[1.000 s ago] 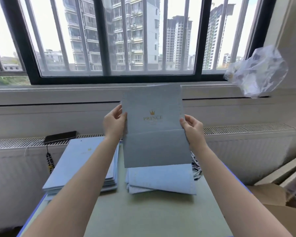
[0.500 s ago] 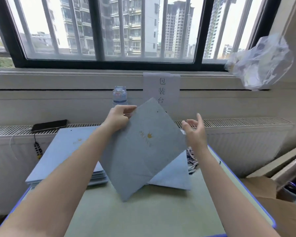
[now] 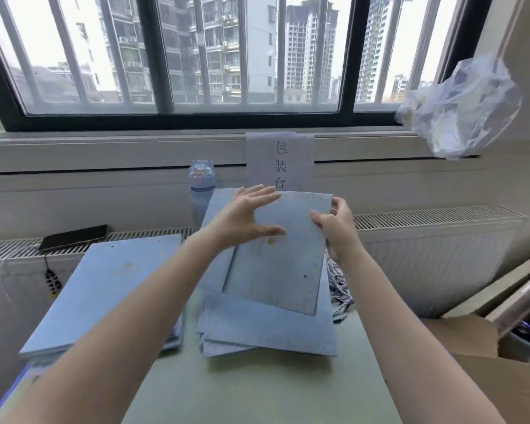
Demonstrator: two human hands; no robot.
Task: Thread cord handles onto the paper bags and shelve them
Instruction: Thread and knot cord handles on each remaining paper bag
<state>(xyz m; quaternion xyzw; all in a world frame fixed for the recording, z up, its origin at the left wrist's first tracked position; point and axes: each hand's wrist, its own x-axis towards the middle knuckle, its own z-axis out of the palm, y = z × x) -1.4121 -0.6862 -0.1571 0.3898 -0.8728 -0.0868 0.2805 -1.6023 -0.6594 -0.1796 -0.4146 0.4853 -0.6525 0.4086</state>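
Window (image 3: 196, 56): barred, tower blocks beyond; radiator (image 3: 426, 240) under the sill.

Table (image 3: 257, 387): green top, carrying two stacks of flat blue paper bags.

Left stack (image 3: 104, 289): squared up, neither hand on it.

Middle stack (image 3: 266, 328): loosely fanned, just beside the left stack.

Bag (image 3: 276, 276): one flat bag lying askew on top of the middle stack, between both hands. A punched hole (image 3: 305, 275) shows near its right edge, and no cord is in it. Step, as judged: a single bag is being taken in hand for threading. Threading is not yet begun, and shelving comes later.

Cords (image 3: 338, 289): bundle of pale twisted cord on the table, against the middle stack's right side and partly behind the right forearm. The next move likely calls for one hand to be freed to draw a single cord from the bundle. The other hand would steady the bag so that the cord end can meet the small hole.

Left hand (image 3: 245, 218): fingers straight and spread, palm down over the bag's far-left part. It grasps nothing. Whether it presses the paper or hovers just above cannot be told.

Right hand (image 3: 338, 231): pinches the bag's right edge near the far corner, thumb on the upper face, fingers curled behind.
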